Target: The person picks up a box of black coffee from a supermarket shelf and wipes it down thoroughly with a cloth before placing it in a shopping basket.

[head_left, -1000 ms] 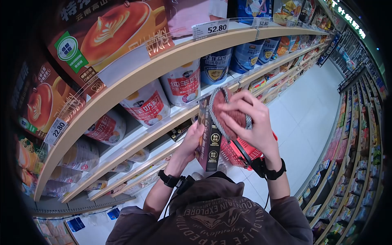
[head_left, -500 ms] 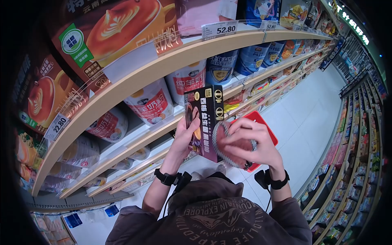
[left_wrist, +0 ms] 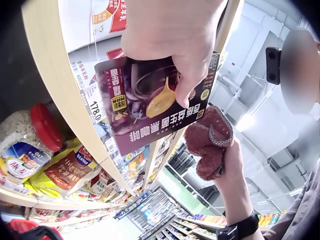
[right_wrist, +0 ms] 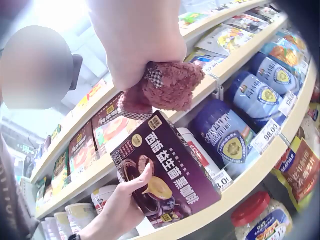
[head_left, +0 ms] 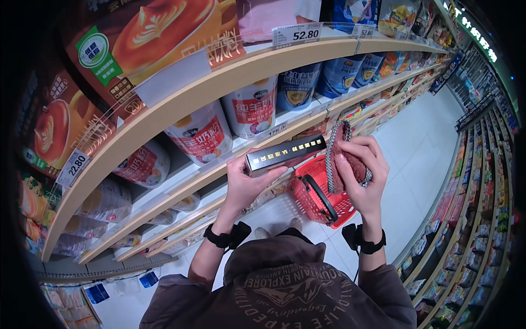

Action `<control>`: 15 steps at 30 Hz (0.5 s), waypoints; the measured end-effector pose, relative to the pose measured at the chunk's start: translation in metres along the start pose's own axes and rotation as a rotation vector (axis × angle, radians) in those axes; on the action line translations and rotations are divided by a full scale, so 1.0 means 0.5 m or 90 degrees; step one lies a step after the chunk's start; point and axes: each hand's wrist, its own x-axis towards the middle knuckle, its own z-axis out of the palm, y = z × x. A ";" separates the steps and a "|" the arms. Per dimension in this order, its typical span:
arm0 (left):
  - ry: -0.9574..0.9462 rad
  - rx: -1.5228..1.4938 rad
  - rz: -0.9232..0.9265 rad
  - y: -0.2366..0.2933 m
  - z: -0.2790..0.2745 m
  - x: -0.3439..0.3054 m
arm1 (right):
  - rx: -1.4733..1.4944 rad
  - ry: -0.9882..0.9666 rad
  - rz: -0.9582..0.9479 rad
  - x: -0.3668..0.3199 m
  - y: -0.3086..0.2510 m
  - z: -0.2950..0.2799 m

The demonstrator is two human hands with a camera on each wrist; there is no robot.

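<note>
My left hand [head_left: 244,183] grips a dark purple coffee box [right_wrist: 172,172], its thumb lying across the printed front in both wrist views. In the head view the box's narrow black side with gold lettering faces up. To the right of it, my right hand [head_left: 368,178] holds a fuzzy reddish-brown cloth [right_wrist: 175,87] with black-and-white checked trim. The cloth is folded and bunched in the fingers, and one edge of it stands close by the box's right end.
Below the hands is a red shopping basket [head_left: 308,198] with a black handle. Curved wooden shelves [head_left: 219,82] run along the left, bearing milk powder cans [head_left: 200,134], blue cans [head_left: 298,85] and large coffee packs [head_left: 159,33]. Another stocked shelf [head_left: 476,219] lines the aisle's right side.
The left hand has turned the box from its front face to its narrow side. The cloth has swung off the box's lower right, upward and to the right, still in the right hand.
</note>
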 end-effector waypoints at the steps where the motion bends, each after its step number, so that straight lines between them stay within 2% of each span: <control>1: -0.002 0.000 -0.002 0.005 0.002 0.000 | -0.068 0.010 -0.044 0.003 -0.012 0.000; 4: -0.015 0.143 0.090 0.005 0.007 0.000 | -0.125 -0.073 -0.056 0.003 -0.036 0.026; 8: 0.010 0.147 0.097 0.001 0.014 -0.001 | -0.076 -0.145 -0.095 -0.011 -0.067 0.063; 11: 0.017 0.181 0.156 -0.029 0.011 -0.001 | -0.017 -0.232 -0.120 -0.013 -0.094 0.075; 15: 0.040 0.211 0.134 -0.008 0.009 -0.010 | -0.065 -0.174 -0.129 -0.001 -0.069 0.067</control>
